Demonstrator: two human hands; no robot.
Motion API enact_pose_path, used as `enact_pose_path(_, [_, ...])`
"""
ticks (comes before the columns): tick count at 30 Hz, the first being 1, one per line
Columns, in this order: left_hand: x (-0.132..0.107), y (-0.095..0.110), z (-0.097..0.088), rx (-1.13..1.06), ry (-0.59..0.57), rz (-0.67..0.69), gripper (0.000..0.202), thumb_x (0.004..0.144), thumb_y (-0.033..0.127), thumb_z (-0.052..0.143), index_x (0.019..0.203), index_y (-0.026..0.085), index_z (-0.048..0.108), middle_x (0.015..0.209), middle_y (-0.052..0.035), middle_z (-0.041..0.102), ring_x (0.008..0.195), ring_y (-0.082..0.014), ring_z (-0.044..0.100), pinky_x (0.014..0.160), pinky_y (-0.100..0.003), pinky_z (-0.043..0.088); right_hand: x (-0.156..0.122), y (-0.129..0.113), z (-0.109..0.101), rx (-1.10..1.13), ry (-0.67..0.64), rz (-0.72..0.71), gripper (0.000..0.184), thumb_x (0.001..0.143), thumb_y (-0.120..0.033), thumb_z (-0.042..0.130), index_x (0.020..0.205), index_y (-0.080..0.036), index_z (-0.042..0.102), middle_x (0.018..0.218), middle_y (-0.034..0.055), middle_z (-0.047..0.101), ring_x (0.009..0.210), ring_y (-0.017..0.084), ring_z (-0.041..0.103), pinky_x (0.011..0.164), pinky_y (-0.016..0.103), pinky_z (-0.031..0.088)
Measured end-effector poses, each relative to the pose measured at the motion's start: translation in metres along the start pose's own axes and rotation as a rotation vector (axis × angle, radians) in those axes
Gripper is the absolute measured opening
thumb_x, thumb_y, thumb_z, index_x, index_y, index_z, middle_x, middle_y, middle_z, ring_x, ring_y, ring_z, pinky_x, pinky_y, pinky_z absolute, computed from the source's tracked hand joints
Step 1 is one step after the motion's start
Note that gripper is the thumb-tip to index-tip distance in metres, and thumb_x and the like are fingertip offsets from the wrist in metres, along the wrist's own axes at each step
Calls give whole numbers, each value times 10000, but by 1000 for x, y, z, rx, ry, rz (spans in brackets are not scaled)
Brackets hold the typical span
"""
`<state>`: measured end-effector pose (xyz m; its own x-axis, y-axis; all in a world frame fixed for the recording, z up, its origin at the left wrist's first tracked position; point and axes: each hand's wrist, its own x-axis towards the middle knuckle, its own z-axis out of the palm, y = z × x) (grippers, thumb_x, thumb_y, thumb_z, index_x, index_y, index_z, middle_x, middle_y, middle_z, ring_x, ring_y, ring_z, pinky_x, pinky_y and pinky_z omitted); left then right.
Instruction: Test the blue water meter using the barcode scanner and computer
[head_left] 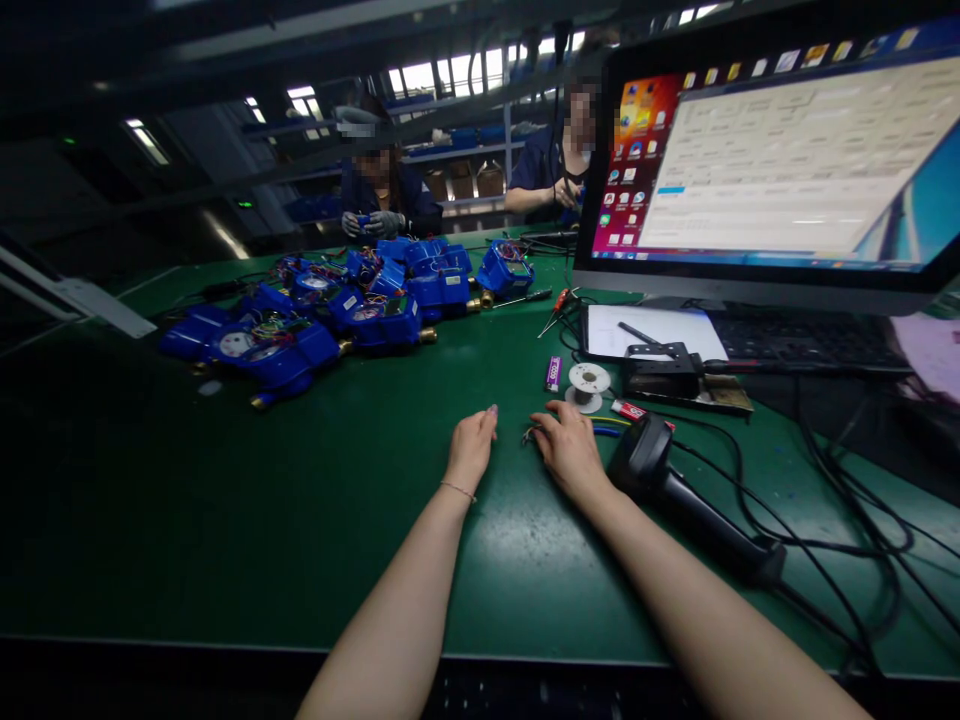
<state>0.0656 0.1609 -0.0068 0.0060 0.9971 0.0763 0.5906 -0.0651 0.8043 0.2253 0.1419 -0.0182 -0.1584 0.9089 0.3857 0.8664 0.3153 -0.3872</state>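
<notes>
My left hand is over the green table, thumb and fingers drawn together; whatever may be between them is hidden. Close to its right, my right hand is bent over a few thin wires. Their loose ends stick out left of the fingertips, and a blue wire and a yellow one come out on the other side. A white spool of solder wire stands just beyond the right hand. Beside the right wrist lies a black barcode scanner.
Several blue metered valves with exposed wiring crowd the back left. A monitor, keyboard, paper and black stand occupy the right. Screwdrivers and a purple packet lie mid-table. Two co-workers sit opposite. Cables run along the right.
</notes>
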Motion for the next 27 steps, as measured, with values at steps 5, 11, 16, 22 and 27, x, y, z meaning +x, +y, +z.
enact_pose_path(5, [-6,2,-3,135,-87,105,128,800,129,447,733,171,548,773,-12,562,796,-151,508,747,-264,361,-1,0,0,9,-4,-6,232,834,-173,483,1024,-155,614,1090,135,498,1034,261,458,880,423,379])
enact_pose_path(11, [-20,14,5,326,-179,118,186,671,253,679,830,202,596,903,-31,567,947,-233,476,825,-360,363,-1,-2,0,25,-13,-4,241,837,-162,460,1015,-156,621,1098,146,503,1053,267,447,889,442,373])
enact_pose_path(16, [-23,16,13,466,-157,130,109,765,327,600,807,226,600,896,-18,558,946,-212,466,820,-353,332,0,-1,0,71,-27,5,244,839,-157,447,1002,-147,627,1094,156,504,1057,270,441,896,445,357])
enact_pose_path(22, [-25,20,7,543,-162,207,180,842,255,446,742,196,583,791,-33,562,853,-220,483,783,-377,309,-4,-9,0,59,21,9,270,783,-85,463,988,-148,627,1096,149,516,1053,264,449,895,435,375])
enact_pose_path(27, [-16,7,1,629,-302,198,273,843,315,342,712,199,551,768,-46,597,821,-226,536,767,-361,362,-14,-18,-46,79,261,-98,291,770,-189,526,1054,-229,575,1165,77,486,1094,204,432,939,375,381])
